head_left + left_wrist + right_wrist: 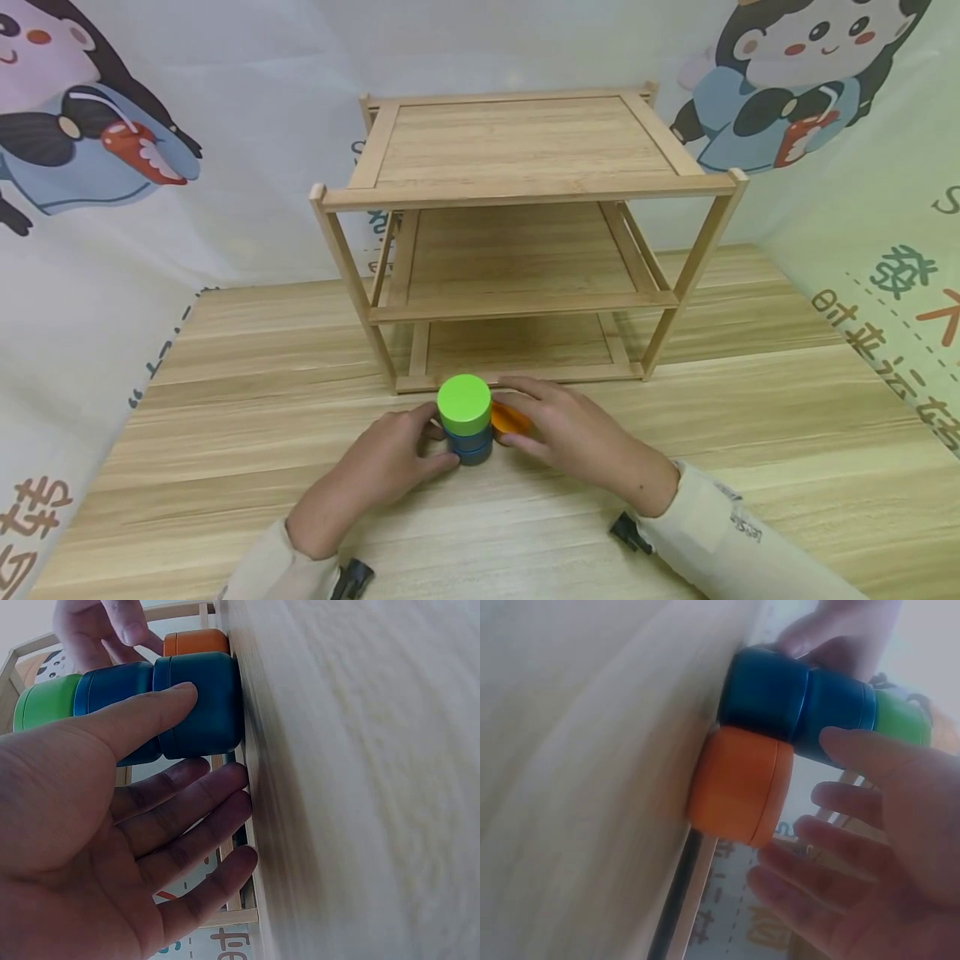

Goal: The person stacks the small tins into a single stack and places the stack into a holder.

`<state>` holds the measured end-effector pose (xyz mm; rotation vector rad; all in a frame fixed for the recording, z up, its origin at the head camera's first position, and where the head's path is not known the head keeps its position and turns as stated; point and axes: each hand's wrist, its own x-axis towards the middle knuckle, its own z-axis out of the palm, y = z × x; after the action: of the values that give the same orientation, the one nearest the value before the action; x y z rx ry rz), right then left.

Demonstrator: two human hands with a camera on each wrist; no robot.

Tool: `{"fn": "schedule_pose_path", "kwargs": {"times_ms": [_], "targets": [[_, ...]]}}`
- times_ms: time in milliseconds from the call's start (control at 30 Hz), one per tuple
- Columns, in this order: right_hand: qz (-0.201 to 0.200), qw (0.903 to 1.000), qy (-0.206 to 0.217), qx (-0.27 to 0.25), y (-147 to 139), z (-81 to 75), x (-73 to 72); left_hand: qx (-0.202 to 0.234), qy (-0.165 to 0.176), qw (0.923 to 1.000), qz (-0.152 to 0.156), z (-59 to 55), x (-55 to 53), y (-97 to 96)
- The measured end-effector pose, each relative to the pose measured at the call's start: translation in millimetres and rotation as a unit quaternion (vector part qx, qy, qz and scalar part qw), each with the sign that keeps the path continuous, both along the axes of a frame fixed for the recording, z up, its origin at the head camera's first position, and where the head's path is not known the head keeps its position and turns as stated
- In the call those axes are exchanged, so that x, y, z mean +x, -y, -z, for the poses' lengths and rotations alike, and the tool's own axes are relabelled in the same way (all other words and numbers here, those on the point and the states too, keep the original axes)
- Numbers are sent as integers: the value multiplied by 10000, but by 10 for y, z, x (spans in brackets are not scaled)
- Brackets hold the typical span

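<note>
Two dark blue round tins [201, 709] stand stacked, with a bright green tin [464, 404] on top. An orange tin [739, 786] stands on the table right beside the stack's right side. My left hand [386, 457] is at the left of the stack; its thumb lies along the lower blue tin, and the other fingers stretch out apart from it in the left wrist view. Around the orange tin's right side, my right hand [573, 429] has its fingers spread loosely. In the right wrist view its thumb is near the upper blue tin; contact is unclear.
A three-level wooden shelf [525, 190] stands just behind the tins, its bottom front rail close to them. Light wood-grain tabletop [247, 358] extends on both sides. A printed white cloth [262, 125] with cartoon figures hangs behind and along the sides.
</note>
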<state>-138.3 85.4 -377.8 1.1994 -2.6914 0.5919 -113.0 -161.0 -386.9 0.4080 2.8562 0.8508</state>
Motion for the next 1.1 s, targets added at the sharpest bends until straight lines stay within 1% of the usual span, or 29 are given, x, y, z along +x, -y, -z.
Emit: {"fn": "schedule_pose_path", "kwargs": {"times_ms": [200, 467, 600, 800, 1100], "targets": [[48, 10000, 39, 55, -6, 16, -16, 4, 10, 10000, -3, 0, 4, 0], [7, 9999, 46, 98, -12, 26, -25, -23, 1, 10000, -69, 8, 2, -6], [-32, 9999, -2, 150, -15, 39, -28, -30, 20, 9999, -116, 7, 2, -13], [-86, 9996, -111, 236, -20, 44, -31, -30, 17, 9999, -95, 0, 3, -9], [-96, 9994, 17, 322, -23, 36, -30, 40, 45, 10000, -54, -24, 13, -7]]}}
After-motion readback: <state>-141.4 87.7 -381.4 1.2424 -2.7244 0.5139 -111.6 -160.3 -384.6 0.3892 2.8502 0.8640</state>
